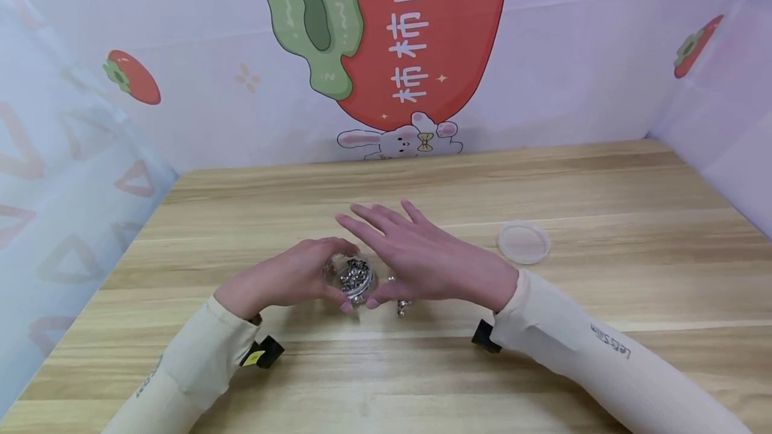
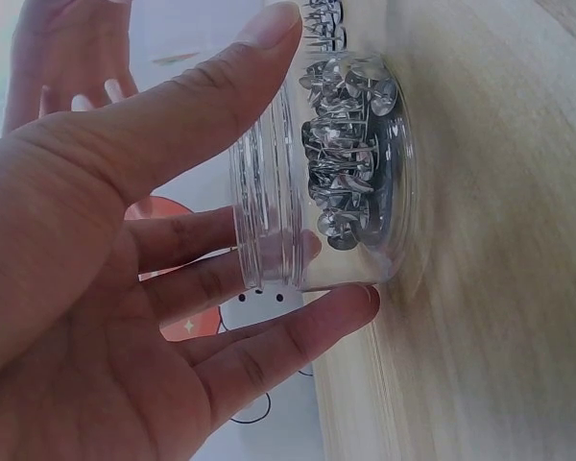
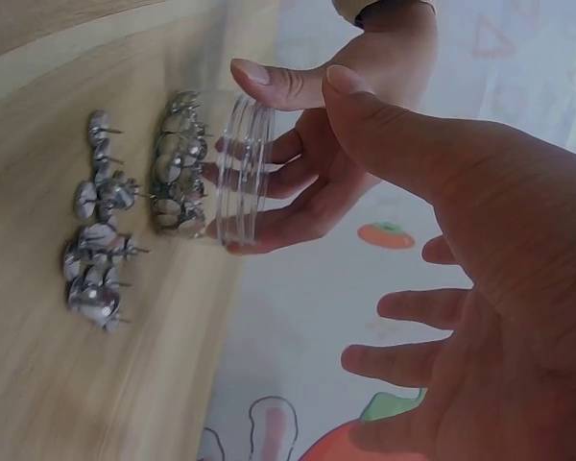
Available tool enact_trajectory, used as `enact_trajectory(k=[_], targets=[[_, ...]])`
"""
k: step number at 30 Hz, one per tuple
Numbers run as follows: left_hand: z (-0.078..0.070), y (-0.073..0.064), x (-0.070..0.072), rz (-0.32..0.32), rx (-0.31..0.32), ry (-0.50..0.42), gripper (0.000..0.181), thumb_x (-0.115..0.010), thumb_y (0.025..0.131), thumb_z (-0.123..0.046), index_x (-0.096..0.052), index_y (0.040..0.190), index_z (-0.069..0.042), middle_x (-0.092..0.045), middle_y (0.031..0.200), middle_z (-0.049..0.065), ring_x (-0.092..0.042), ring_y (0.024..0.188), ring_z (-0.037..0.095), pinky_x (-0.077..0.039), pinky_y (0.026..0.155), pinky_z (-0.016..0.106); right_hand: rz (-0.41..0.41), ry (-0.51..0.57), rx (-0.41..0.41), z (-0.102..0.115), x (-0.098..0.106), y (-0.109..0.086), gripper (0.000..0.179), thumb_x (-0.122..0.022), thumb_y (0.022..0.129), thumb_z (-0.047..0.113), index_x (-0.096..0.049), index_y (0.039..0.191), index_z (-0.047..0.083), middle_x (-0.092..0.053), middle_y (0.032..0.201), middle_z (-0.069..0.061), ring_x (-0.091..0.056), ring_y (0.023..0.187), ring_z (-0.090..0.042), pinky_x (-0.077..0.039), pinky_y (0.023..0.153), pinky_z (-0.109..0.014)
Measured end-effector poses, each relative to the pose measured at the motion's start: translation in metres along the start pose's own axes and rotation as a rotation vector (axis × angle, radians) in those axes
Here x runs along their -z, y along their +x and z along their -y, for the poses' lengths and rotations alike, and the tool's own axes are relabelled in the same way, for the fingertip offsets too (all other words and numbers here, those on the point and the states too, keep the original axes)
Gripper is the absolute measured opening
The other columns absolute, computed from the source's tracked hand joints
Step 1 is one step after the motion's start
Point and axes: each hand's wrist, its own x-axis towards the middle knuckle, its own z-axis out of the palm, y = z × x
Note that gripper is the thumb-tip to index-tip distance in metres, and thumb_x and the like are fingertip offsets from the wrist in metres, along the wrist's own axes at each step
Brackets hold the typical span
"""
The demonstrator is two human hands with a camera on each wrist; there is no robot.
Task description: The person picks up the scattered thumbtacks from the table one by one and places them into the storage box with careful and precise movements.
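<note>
A clear plastic jar stands upright on the table, part filled with silver thumbtacks. My left hand holds it from the left, thumb on the near side and fingers round the far side. Just right of the jar lies a small heap of loose thumbtacks, mostly hidden under my right hand in the head view. That right hand is spread above the heap with fingers extended, nothing in its grasp. In the right wrist view its thumb appears close to the left thumb; whether they touch I cannot tell.
A round translucent lid lies flat on the wooden table, right of and beyond the right hand. Printed cloth walls rise along the table's back, left and right. Black wrist devices sit under both forearms.
</note>
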Motion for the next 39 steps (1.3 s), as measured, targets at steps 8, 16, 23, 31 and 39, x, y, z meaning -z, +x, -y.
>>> enact_trajectory(k=[8,16,23,31,39], targets=[[-0.001,-0.001,-0.001,0.001,0.024,-0.027,0.08,-0.087,0.068,-0.037,-0.053,0.133,-0.006,-0.061,0.132,0.009,-0.062,0.107,0.023,-0.048,0.1,0.044,0.009,0.011,-0.071,-0.018,-0.002,-0.02,0.106,-0.077,0.075,0.055,-0.016,0.156,0.025,-0.026,0.161,-0.001,-0.026,0.148,-0.022,-0.016,0.118,-0.063],[0.0,-0.002,-0.002,0.006,0.054,-0.04,0.081,-0.087,0.068,-0.037,-0.053,0.134,-0.006,-0.06,0.134,0.009,-0.06,0.112,0.025,-0.047,0.102,0.045,-0.008,0.044,-0.093,-0.031,-0.001,-0.03,0.109,-0.081,0.071,0.053,-0.019,0.156,0.025,-0.032,0.158,0.0,-0.031,0.145,-0.024,-0.015,0.118,-0.063],[0.0,-0.001,-0.001,0.006,0.042,-0.034,0.081,-0.087,0.068,-0.038,-0.053,0.134,-0.007,-0.06,0.134,0.009,-0.06,0.111,0.025,-0.047,0.101,0.046,0.047,0.007,-0.094,-0.032,-0.001,-0.03,0.088,-0.08,0.076,0.048,-0.038,0.149,0.022,-0.048,0.147,-0.001,-0.048,0.133,-0.025,-0.018,0.117,-0.063],[-0.001,0.0,-0.003,0.001,0.049,-0.037,0.079,-0.088,0.067,-0.037,-0.054,0.133,-0.008,-0.061,0.131,0.007,-0.06,0.108,0.024,-0.047,0.099,0.045,0.104,-0.003,-0.053,-0.033,-0.007,-0.029,0.032,-0.075,0.084,0.027,-0.069,0.114,0.018,-0.071,0.108,0.003,-0.066,0.096,-0.013,-0.044,0.101,-0.049],[0.001,-0.002,-0.003,-0.014,0.02,-0.024,0.081,-0.087,0.067,-0.039,-0.054,0.133,-0.006,-0.061,0.132,0.009,-0.061,0.108,0.025,-0.048,0.099,0.045,0.103,-0.023,0.008,-0.036,-0.02,-0.025,0.008,-0.071,0.085,0.012,-0.071,0.083,0.019,-0.062,0.075,0.013,-0.05,0.063,-0.003,-0.045,0.067,-0.027]])
